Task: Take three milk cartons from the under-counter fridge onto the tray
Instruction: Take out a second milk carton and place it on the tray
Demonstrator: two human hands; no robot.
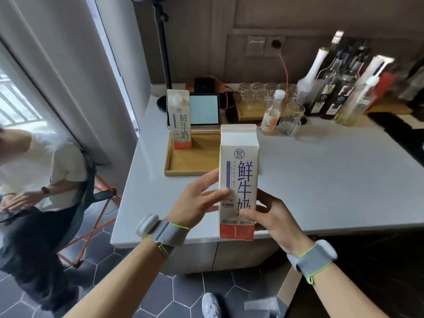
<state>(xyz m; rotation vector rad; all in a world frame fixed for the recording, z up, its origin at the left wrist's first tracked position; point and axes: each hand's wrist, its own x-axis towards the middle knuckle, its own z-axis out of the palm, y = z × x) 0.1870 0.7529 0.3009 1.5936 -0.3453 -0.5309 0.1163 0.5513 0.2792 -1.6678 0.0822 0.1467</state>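
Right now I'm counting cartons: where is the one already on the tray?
It stands upright at the tray's far left corner, just left of the tablet.

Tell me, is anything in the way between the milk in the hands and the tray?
Nothing visible is. The held carton hangs near the tray's open front part; the other carton stands at its far left corner, out of the way.

Milk carton (238,182) upright, held between left hand (197,200) and right hand (273,216) above the worktop's (332,180) near edge. Tray (192,157) at the left edge, with a second carton (180,120) upright in its far left corner. Tablet (204,109) just behind the tray. Glasses (259,92) and bottles (339,88) along the far edge, toward the right.
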